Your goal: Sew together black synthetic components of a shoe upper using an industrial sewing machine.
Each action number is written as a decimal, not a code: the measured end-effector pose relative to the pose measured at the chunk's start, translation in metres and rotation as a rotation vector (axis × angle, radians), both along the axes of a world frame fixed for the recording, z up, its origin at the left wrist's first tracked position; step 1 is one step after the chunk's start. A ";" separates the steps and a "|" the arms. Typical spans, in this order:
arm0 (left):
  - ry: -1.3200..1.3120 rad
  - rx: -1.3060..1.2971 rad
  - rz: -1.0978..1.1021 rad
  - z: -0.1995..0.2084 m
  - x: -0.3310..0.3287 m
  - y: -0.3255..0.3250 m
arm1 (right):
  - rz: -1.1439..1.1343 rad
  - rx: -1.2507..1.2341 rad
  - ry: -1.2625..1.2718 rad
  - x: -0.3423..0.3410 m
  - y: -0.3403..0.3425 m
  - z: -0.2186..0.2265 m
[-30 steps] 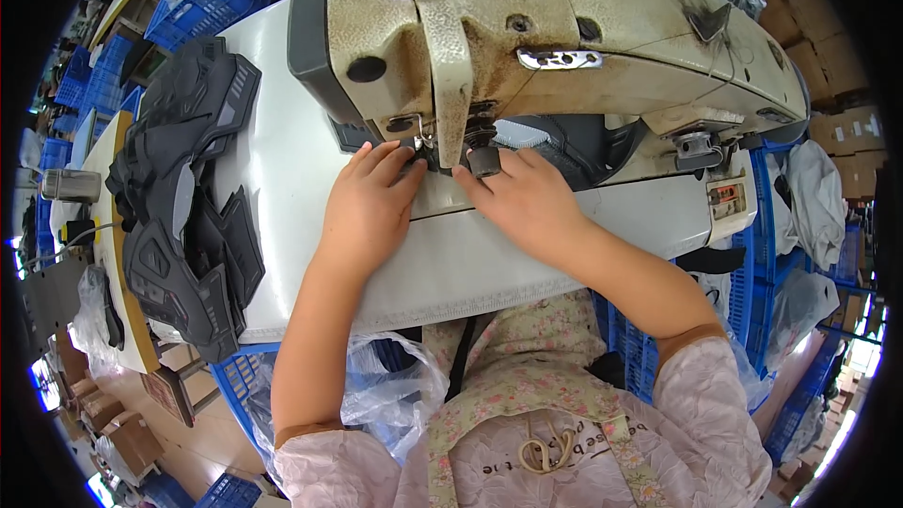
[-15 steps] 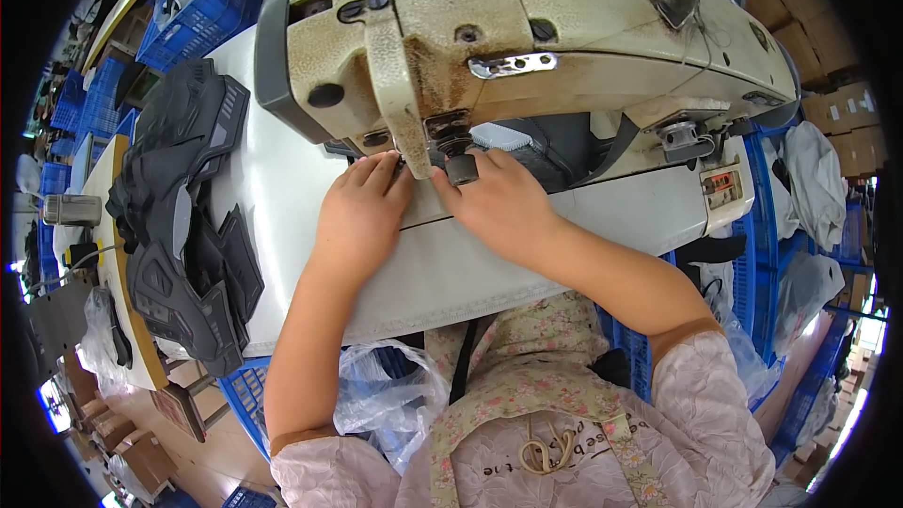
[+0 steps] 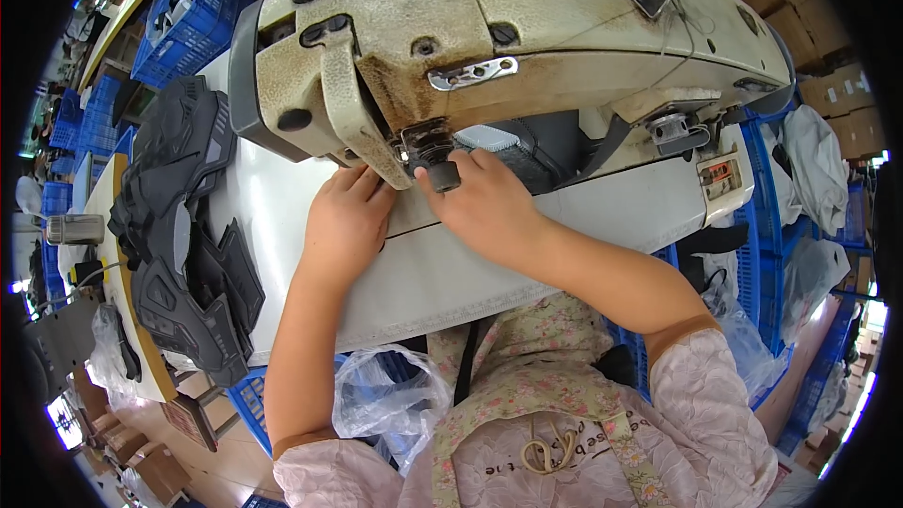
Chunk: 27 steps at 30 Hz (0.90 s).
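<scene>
A beige, worn sewing machine (image 3: 564,85) spans the upper middle over a white tabletop. At the left of its needle area is my left hand (image 3: 350,226), its fingers close together and bent forward, the tips behind the machine head. On the other side, beside a dark round knob (image 3: 445,176), my right hand (image 3: 489,207) has its thumb toward the needle area and its fingers curled at the edge of a dark shoe upper (image 3: 546,143). That upper has a pale mesh patch and lies under the machine arm. The needle and what lies beneath it are hidden.
Several black shoe uppers (image 3: 188,235) are piled at the tabletop's left. Blue crates (image 3: 193,19) stand at the upper left, and cardboard boxes (image 3: 837,99) at the right. A clear plastic bag (image 3: 390,395) hangs by the table's front edge, near my lap.
The machine and tabletop sit slightly further left and lower at the machine head as the view shifts. My hands stay beside the needle area; the right thumb now points up more beside the knob.
</scene>
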<state>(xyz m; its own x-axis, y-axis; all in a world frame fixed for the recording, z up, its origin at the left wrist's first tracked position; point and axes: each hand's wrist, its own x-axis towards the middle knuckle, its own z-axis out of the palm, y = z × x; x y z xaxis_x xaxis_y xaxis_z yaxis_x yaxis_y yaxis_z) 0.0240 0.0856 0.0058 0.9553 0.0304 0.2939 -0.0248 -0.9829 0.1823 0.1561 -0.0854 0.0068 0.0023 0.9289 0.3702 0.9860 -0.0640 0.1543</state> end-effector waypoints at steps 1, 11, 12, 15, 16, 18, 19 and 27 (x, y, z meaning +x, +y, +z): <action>-0.010 -0.006 0.005 0.000 -0.001 0.001 | -0.002 -0.056 0.023 -0.001 0.001 0.000; -0.113 -0.299 0.165 -0.012 0.008 0.011 | -0.046 0.016 -0.061 -0.007 0.006 -0.010; -0.112 -0.299 0.165 -0.012 0.009 0.012 | -0.042 -0.028 -0.040 -0.007 0.006 -0.006; -0.130 -0.233 0.106 -0.010 0.011 0.013 | -0.044 -0.035 -0.007 -0.008 0.009 -0.009; -0.128 -0.241 0.116 -0.009 0.011 0.015 | -0.048 0.002 0.003 -0.009 0.009 -0.010; -0.125 -0.251 0.128 -0.010 0.012 0.016 | -0.052 -0.014 -0.009 -0.010 0.011 -0.008; -0.134 -0.258 0.111 -0.010 0.012 0.016 | -0.057 -0.028 -0.022 -0.010 0.011 -0.007; -0.064 -0.190 0.114 -0.014 0.013 0.027 | -0.089 0.034 0.031 -0.012 0.014 -0.012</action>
